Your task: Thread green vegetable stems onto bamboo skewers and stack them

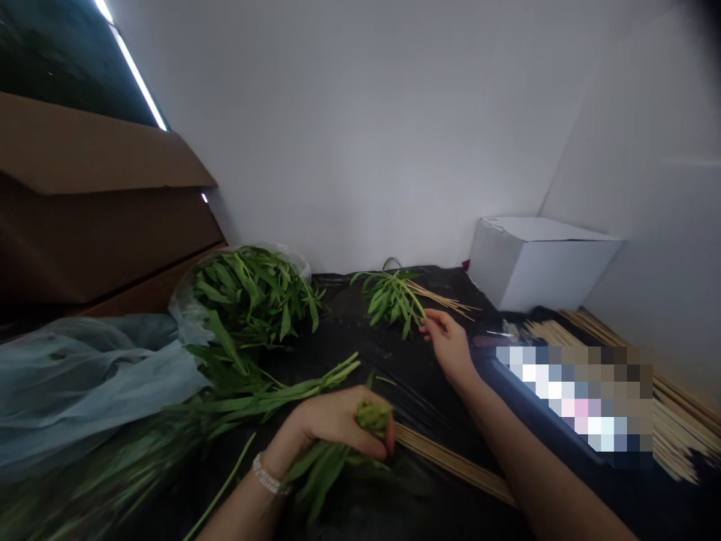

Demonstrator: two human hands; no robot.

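Near the front middle, my left hand (346, 421) is closed round a bunch of green leafy stems, its cut ends (375, 418) showing by the thumb and its leaves (327, 473) hanging below. Farther off to the right, my right hand (447, 342) pinches the stem of a leafy sprig (394, 297), whose leaves point away to the left. Behind that sprig lie several thin sticks (444, 297). A bundle of thin sticks (451, 458) rests on the black sheet beside my left hand. More leafy stems (293, 391) lie loose left of it.
A clear bag full of leafy greens (253, 293) stands at the back left, with pale blue plastic (113, 383) beside it. A cardboard box (101, 218) is farther left. A white box (546, 263), a blurred-out screen (574, 406) and stick bundles (681, 406) occupy the right.
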